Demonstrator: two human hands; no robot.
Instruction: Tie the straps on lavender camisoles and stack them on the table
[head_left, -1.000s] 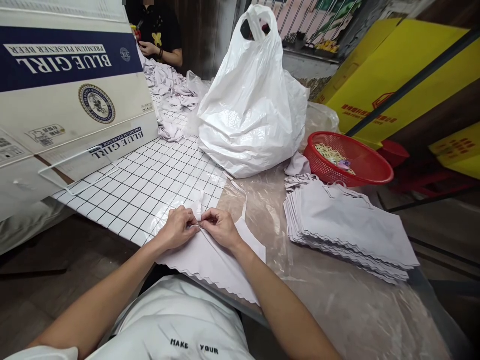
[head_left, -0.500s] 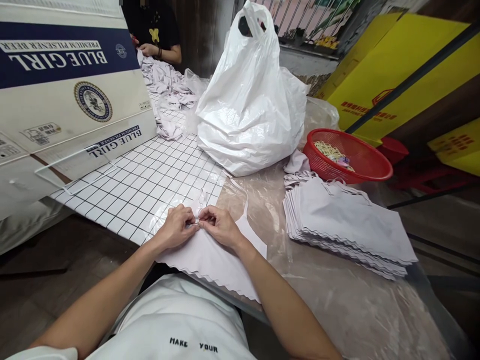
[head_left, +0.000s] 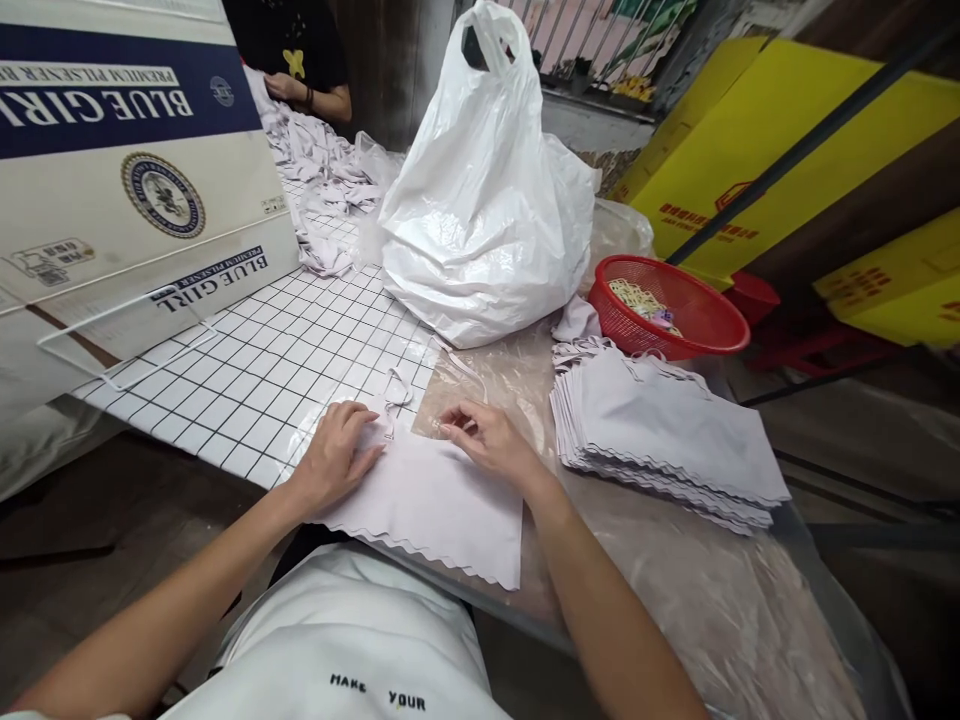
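A pale lavender-white camisole-like garment (head_left: 442,500) with a wavy lower edge lies flat at the table's front edge. My left hand (head_left: 337,450) rests on its left side, fingers apart, beside a thin strap (head_left: 401,387) that loops up from the top edge. Over the upper right part is my right hand (head_left: 487,440), its fingers loosely curled with a gap between thumb and forefinger; nothing shows in them. Another strap (head_left: 461,365) runs behind that hand. To the right sits a neat stack of similar garments (head_left: 667,425).
A white plastic bag (head_left: 487,220) stands behind my hands. A red basket (head_left: 712,310) holds small pale items. The beer carton (head_left: 150,210) stands left by a white wire frame (head_left: 124,322). Across the table (head_left: 247,385), a person (head_left: 319,100) handles heaped cloth (head_left: 322,160). Yellow boxes (head_left: 780,150) stand right.
My hands were pinched together at the garment's top edge and are now apart. My right hand has moved right; my left has spread its fingers. The view has shifted slightly.
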